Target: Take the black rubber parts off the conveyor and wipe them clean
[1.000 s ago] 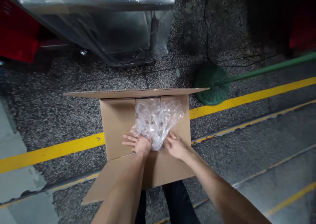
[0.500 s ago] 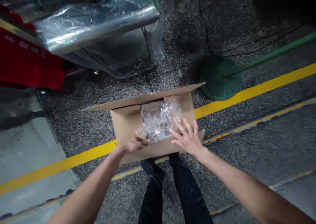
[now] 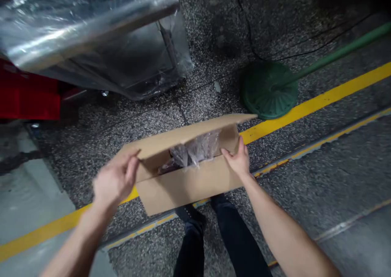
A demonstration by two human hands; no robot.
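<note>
A cardboard box (image 3: 186, 191) lies on the floor in front of my feet, its near flap hanging outward toward me. Crumpled clear plastic wrap (image 3: 198, 148) shows through the gap; what lies under it is hidden. My left hand (image 3: 114, 181) pinches the left end of the far flap (image 3: 183, 132), which leans over the opening. At the right end of the box, my right hand (image 3: 240, 159) grips the side wall, thumb toward the inside and fingers along the outside.
A green round stand base (image 3: 270, 89) with a pole is just beyond the box's right end. Plastic-covered equipment (image 3: 122, 45) stands at upper left, beside a red bin-like object (image 3: 29, 91). A black cable (image 3: 249, 32) runs over the speckled floor, crossed by a yellow line (image 3: 320, 97).
My left hand has gone from the near edge to the far flap, now tilted over the opening. My right hand has moved from the plastic wrap to the box's right side.
</note>
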